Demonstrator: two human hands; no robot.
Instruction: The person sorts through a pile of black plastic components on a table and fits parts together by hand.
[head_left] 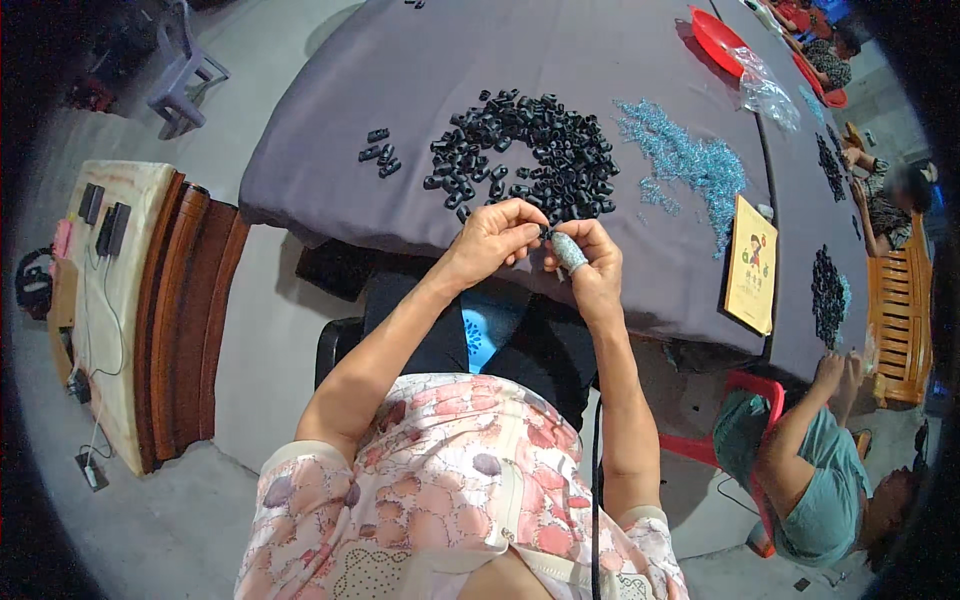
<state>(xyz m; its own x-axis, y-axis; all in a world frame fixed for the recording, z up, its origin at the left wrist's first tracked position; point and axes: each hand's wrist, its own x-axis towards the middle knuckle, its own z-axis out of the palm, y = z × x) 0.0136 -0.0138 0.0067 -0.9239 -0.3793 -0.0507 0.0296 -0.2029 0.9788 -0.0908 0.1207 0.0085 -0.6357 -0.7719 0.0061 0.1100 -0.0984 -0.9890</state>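
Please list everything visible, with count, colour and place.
black pieces: many, black, upper centre
held piece: one, black, centre
wiry pieces: many, pale blue, rightward
flat item: one, yellow, right
basin: one or more, red, upper right
bag: one, clear, near basin
tablecloth: one or more, grey, beneath pieces
side table: one, cream, brown, left
devices: several, black, on side table
plastic chair: one, greyish, upper left
seat: one, red, lower right
bench: one, brown, far right
other people: several, mixed clothing, right
left hand: one, bare, touching held piece
right hand: one, partly wrapped, likewise
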